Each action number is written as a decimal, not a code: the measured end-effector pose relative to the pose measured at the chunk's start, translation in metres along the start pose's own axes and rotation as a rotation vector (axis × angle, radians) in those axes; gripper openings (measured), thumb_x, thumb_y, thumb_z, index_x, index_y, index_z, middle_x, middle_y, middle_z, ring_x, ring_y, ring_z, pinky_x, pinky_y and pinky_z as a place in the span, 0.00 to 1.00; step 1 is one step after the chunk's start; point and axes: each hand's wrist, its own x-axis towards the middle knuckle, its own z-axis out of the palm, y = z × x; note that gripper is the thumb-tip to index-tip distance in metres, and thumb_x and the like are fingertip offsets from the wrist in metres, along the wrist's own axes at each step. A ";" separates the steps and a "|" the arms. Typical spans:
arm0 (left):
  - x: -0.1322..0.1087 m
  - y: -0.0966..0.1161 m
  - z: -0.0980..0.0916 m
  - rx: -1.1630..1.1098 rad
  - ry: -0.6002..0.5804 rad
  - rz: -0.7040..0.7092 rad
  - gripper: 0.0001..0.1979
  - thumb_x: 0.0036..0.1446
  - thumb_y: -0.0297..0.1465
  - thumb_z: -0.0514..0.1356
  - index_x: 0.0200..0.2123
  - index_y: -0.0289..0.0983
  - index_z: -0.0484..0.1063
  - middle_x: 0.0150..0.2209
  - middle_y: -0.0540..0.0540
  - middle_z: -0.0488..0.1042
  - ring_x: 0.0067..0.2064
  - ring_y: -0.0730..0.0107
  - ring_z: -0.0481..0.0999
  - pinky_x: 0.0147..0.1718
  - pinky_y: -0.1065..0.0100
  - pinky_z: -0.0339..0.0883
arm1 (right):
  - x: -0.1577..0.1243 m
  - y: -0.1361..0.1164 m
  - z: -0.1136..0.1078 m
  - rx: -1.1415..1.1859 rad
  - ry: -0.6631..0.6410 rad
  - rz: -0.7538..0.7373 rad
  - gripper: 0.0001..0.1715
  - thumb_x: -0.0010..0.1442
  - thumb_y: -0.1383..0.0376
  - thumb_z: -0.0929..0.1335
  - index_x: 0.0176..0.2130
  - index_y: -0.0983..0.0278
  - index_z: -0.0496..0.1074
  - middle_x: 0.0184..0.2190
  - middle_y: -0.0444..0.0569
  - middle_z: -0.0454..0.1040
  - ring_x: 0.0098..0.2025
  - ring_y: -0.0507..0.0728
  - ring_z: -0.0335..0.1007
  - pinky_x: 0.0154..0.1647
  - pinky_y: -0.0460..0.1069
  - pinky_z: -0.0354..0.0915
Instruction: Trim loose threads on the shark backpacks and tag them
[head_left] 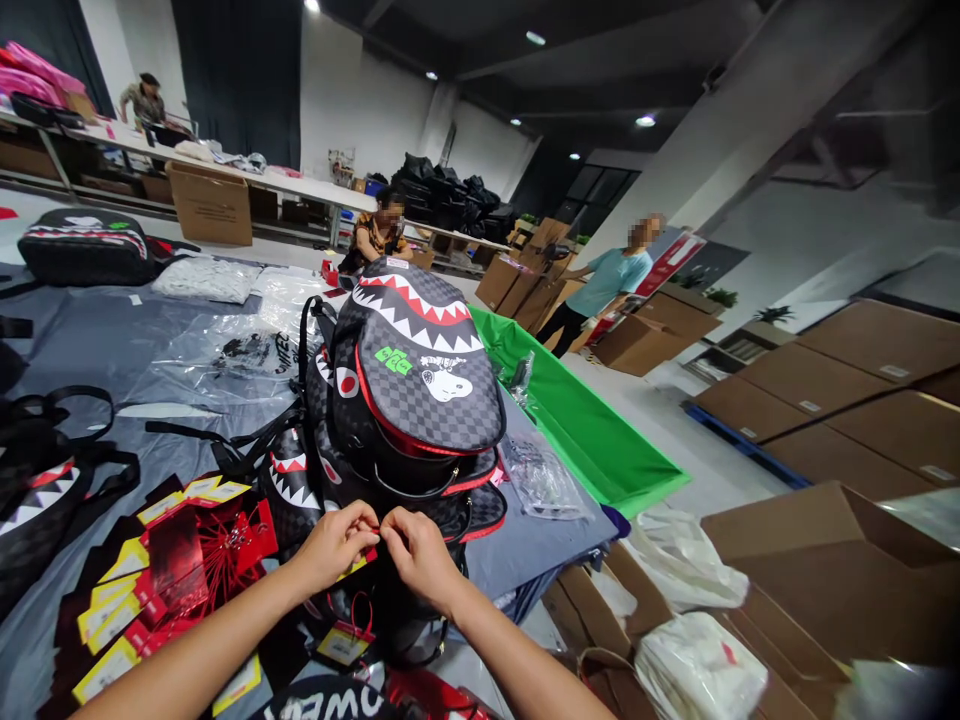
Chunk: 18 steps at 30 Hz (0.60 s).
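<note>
Left hand (pixel 341 542) and right hand (pixel 417 556) pinch narrowly at stacked backpacks' (pixel 431 370) near side, contents hidden; tag (pixel 360 565) below left. Steady wrists, small fingertip movements advisable.

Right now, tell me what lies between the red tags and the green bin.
In the head view: the stacked backpacks and a clear bag.

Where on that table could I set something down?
Bare grey cloth shows between the far black bag, printed plastic bag and left-edge backpack; another patch borders the clear packet, right of the stacked backpacks. Around the left hand, right hand and red tags it's crowded.
</note>
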 end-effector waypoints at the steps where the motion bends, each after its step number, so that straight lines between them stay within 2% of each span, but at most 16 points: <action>1: 0.000 0.000 0.000 0.006 0.008 -0.002 0.09 0.60 0.36 0.53 0.34 0.37 0.68 0.24 0.53 0.70 0.24 0.75 0.69 0.27 0.73 0.61 | 0.000 0.000 0.000 -0.001 -0.003 -0.003 0.09 0.62 0.68 0.62 0.31 0.62 0.69 0.25 0.43 0.72 0.28 0.52 0.65 0.34 0.46 0.57; 6: 0.000 0.009 -0.002 0.060 -0.040 -0.027 0.15 0.63 0.35 0.48 0.26 0.37 0.67 0.21 0.53 0.70 0.22 0.77 0.66 0.25 0.75 0.59 | -0.002 -0.002 -0.004 -0.042 -0.028 -0.038 0.10 0.63 0.68 0.62 0.31 0.62 0.69 0.27 0.45 0.73 0.29 0.53 0.66 0.35 0.47 0.58; 13: 0.003 0.012 -0.012 -0.156 -0.116 -0.112 0.12 0.61 0.35 0.51 0.33 0.35 0.70 0.27 0.51 0.73 0.23 0.79 0.68 0.25 0.76 0.61 | -0.001 -0.003 -0.007 -0.042 -0.060 -0.049 0.11 0.64 0.65 0.61 0.33 0.61 0.69 0.28 0.46 0.73 0.30 0.54 0.66 0.37 0.48 0.59; 18: 0.002 0.013 -0.013 -0.144 -0.132 -0.124 0.08 0.58 0.31 0.54 0.31 0.34 0.71 0.26 0.52 0.73 0.23 0.79 0.69 0.25 0.76 0.61 | -0.001 -0.004 -0.008 -0.046 -0.068 -0.039 0.10 0.64 0.65 0.61 0.33 0.61 0.69 0.28 0.46 0.74 0.31 0.54 0.67 0.38 0.49 0.60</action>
